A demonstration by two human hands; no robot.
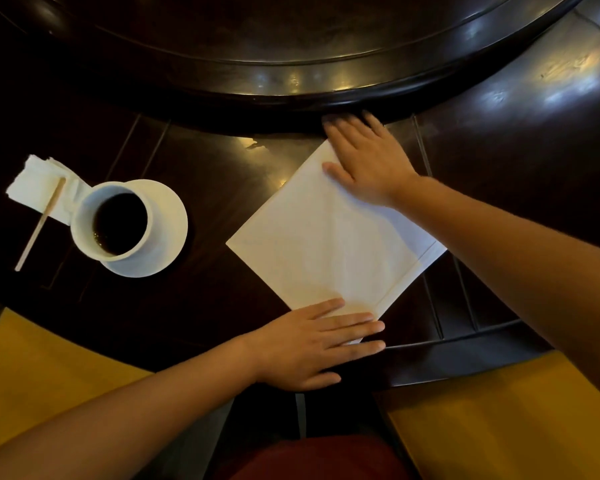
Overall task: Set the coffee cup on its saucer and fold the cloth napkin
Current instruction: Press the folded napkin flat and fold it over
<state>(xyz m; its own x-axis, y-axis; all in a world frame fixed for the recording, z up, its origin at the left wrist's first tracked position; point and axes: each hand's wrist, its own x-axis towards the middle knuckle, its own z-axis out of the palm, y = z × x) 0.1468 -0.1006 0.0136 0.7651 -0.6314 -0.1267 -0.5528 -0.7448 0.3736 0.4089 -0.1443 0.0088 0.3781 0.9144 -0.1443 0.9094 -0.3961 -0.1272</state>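
A white cloth napkin lies flat on the dark table, folded into a square turned like a diamond. My right hand presses flat on its far corner, fingers spread toward the raised centre ring. My left hand lies flat on its near corner, fingers together and pointing right. Neither hand grips anything. To the left, a white coffee cup filled with dark coffee stands on its white saucer, well apart from both hands.
A wooden stir stick rests on a white paper napkin left of the cup. A raised dark round centre piece curves across the back. The table's near edge runs close to my body, with yellow seats either side.
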